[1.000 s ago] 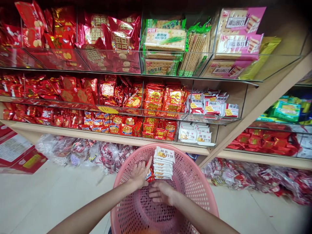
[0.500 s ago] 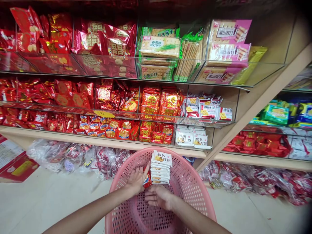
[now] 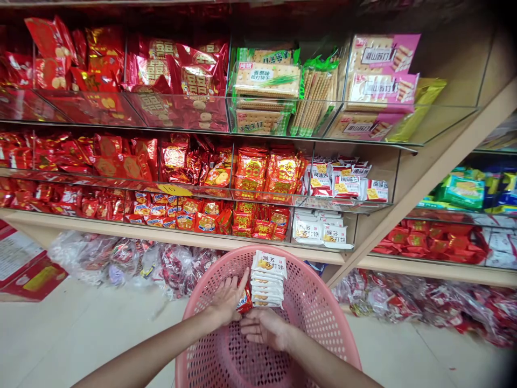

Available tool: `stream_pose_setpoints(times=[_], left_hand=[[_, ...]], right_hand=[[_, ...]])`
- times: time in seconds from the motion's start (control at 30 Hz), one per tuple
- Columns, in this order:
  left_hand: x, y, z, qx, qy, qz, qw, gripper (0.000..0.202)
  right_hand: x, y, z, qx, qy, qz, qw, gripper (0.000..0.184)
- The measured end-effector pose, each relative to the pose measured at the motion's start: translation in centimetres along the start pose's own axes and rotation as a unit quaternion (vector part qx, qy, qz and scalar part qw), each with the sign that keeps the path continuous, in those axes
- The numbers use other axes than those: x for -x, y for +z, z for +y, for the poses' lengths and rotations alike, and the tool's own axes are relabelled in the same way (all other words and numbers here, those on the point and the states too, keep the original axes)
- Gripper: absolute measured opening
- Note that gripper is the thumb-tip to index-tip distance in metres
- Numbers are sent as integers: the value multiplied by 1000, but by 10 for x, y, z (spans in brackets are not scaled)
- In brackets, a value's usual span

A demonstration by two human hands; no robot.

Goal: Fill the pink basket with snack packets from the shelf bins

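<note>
A shop is indicated by the shelves [image 3: 133, 233], where wrapped biscuits [image 3: 266, 80] are sorted by kind behind clear fronts [image 3: 440, 121]. A yellow tag [image 3: 174, 189] is fixed to one front edge, and below, filled plastic bags [image 3: 181, 267] are lined up along the tiled floor [image 3: 52, 334]. More stocked shelving [image 3: 440, 261] is seen at the right.

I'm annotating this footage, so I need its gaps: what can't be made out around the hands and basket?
Head view: red packet, partly hidden by the left hand; whether it's gripped is unclear.
Head view: lower soda-cracker packets, fronts hidden by overlapping packets above.
Head view: pink basket, near rim cut off by the bottom edge.
Head view: contents of the plastic bags, obscured by creases and blur.
</note>
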State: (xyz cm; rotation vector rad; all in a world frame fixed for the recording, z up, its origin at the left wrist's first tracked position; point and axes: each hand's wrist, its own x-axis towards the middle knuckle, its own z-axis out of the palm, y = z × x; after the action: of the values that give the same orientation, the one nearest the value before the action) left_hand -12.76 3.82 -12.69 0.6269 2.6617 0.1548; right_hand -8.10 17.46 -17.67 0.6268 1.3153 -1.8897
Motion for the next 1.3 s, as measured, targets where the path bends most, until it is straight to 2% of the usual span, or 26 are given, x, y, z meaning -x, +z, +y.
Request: stream_pose_setpoints(times=[0.07, 0.13, 0.23, 0.3, 0.37, 0.5, 0.63, 0.8, 0.87, 0.97, 1.03, 1.17, 1.3], left_hand=[[4, -2, -4, 9, 22, 17, 1000, 116], [8, -8, -12, 21, 48, 38, 998, 106], [15, -25, -30, 45, 74, 96, 992, 72], [19, -39, -44, 53, 72, 171, 981, 52], [21, -51, -58, 60, 55, 231, 969, 44], [14, -57, -79, 76, 35, 291, 953, 39], [-1, -51, -85, 99, 11, 282, 954, 42], [-10, -42, -72, 153, -9, 217, 964, 43], [-10, -37, -68, 144, -20, 217, 965, 45], [-10, -28, -69, 120, -27, 235, 964, 46], [-10, -23, -72, 106, -29, 238, 965, 46], [-11, -17, -74, 86, -35, 242, 966, 47], [-10, -14, -73, 88, -38, 248, 964, 47]], right_hand=[[-1, 0, 0, 8, 0, -1, 1000, 9], [-2, 0, 0, 14, 1, 0, 1000, 9], [-3, -2, 2, 22, -1, 2, 1000, 8], [-3, -3, 3, 29, -2, 1, 1000, 8], [-4, -2, 4, 35, -2, 0, 999, 7], [-3, 2, 5, 52, 2, 0, 999, 5], [-2, 5, 4, 66, 13, 1, 998, 6], [-3, 10, 4, 49, 9, -4, 999, 7], [-3, 10, 5, 50, 9, 1, 999, 9], [3, 11, 1, 110, 19, 6, 994, 14], [16, 11, -10, 179, 9, -21, 984, 17], [56, 9, -55, 268, -103, -85, 954, 33], [83, -4, -108, 281, -260, -43, 923, 36]])
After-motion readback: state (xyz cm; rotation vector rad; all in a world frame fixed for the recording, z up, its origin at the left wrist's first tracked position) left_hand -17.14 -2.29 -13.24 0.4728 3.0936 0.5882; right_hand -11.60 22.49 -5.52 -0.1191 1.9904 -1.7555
